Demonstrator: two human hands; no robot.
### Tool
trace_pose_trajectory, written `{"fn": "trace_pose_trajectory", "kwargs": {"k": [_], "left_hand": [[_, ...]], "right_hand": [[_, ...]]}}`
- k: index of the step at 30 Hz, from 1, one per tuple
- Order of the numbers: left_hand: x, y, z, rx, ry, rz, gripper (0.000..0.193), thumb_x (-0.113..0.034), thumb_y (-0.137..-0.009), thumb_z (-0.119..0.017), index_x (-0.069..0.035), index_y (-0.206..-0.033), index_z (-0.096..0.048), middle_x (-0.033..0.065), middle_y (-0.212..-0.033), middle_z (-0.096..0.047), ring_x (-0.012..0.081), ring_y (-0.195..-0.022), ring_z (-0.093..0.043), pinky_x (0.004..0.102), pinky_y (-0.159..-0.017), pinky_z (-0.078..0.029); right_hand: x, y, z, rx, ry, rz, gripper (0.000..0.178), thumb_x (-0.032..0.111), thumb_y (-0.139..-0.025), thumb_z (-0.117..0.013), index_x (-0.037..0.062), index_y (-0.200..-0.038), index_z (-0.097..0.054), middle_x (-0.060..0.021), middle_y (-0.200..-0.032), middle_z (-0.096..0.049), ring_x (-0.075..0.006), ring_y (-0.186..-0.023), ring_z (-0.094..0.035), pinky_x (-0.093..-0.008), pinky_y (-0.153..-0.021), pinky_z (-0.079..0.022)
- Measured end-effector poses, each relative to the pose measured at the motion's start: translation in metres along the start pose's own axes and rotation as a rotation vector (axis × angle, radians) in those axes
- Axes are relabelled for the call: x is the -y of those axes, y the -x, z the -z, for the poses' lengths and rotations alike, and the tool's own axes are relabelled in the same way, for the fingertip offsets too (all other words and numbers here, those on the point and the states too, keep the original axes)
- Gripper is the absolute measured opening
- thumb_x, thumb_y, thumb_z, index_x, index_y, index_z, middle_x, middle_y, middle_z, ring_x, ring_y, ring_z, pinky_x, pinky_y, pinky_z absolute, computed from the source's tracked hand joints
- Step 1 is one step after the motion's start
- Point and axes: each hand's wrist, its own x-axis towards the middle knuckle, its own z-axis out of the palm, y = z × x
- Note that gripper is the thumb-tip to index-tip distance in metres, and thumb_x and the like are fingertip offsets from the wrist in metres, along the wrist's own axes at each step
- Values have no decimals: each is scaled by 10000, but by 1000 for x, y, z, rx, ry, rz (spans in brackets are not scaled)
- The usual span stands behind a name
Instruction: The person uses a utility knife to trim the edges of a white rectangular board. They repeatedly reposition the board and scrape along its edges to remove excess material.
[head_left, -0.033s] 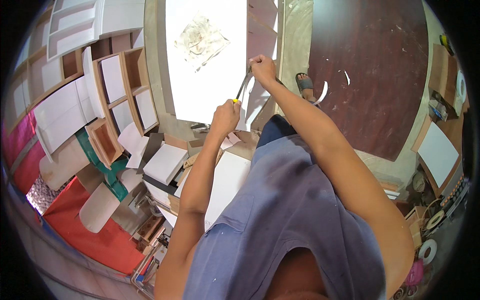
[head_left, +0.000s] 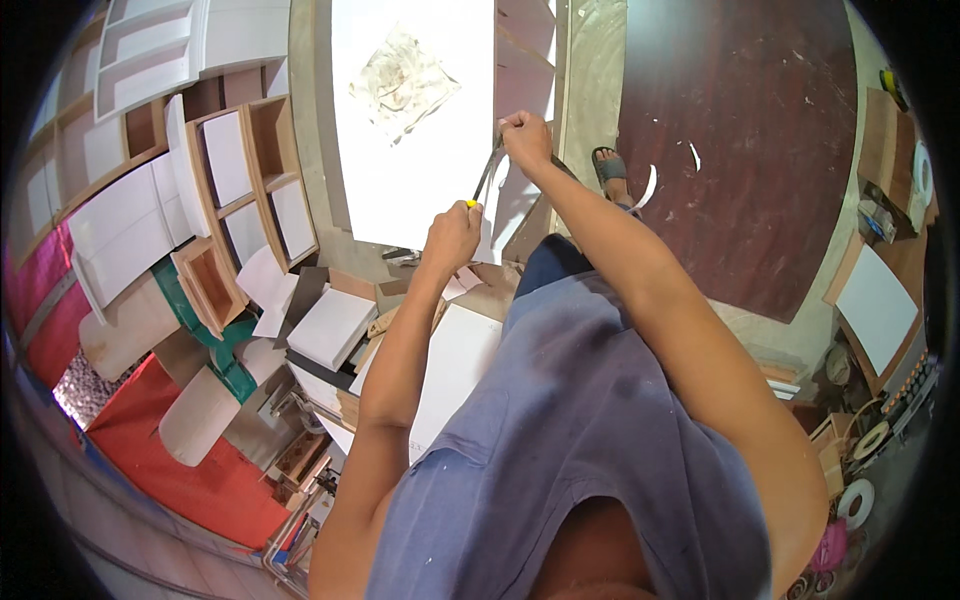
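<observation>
A slim dark tool with a yellow handle, which looks like a file (head_left: 486, 177), spans the gap between my two hands. The fingers of my left hand (head_left: 453, 238) are wrapped round its yellow end, nearer my body. At the far end, my right hand (head_left: 526, 138) pinches the dark tip. The tool lies slantwise along the right edge of a white cabinet panel (head_left: 410, 190), by the open shelved side of the cabinet (head_left: 524, 85). Whether it touches the edge is hard to tell. A stained cloth (head_left: 402, 82) lies spread on the panel.
Right of the cabinet is a dark red-brown board (head_left: 740, 160) with curled white strips (head_left: 650, 187) by it. My sandalled foot (head_left: 611, 168) stands between them. Wooden cabinet frames (head_left: 270, 140) fill the left. White boards (head_left: 455, 365) and boxes stand close by my left arm.
</observation>
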Motion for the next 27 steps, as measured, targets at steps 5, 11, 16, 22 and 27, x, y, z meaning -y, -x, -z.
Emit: {"fn": "trace_pose_trajectory", "kwargs": {"k": [5,11,16,22,27], "left_hand": [[9,-7,-28,2,-68,-29,394,-310,-993,-461,51,-918,-600,324,-795,-640,490,-786,-636,546,-742,-498],[14,-5,-36,-15,-26,-70,406,-307,-994,-457,66,-899,-587,320,-797,-641,489,-803,-634,559,-757,-486],[26,16,-28,69,-45,-24,387,-290,-997,-459,65,-898,-578,326,-795,-637,495,-785,-630,553,-729,-493],[27,-6,-45,-29,-49,-133,371,-283,-995,-465,58,-905,-579,325,-777,-635,499,-782,-630,554,-729,-496],[24,17,-31,12,-34,-49,370,-289,-991,-472,51,-895,-584,323,-771,-635,497,-786,-632,559,-736,-493]], "right_hand": [[-24,2,1,1,75,0,215,242,-830,-661,42,-896,-704,-129,-832,-709,-300,-818,-675,-400,-767,-508],[-33,3,-11,-30,97,-16,205,234,-834,-650,47,-898,-704,-136,-851,-710,-299,-834,-675,-402,-785,-507],[-42,27,-8,10,41,-35,192,256,-835,-657,78,-893,-700,-155,-901,-714,-342,-923,-672,-443,-830,-498],[-32,14,-8,-55,32,-98,168,258,-849,-666,100,-898,-700,-122,-889,-713,-320,-918,-669,-447,-820,-490],[-30,28,-14,-88,80,-73,227,272,-848,-652,56,-899,-697,-139,-837,-711,-299,-847,-682,-411,-785,-511]]}}
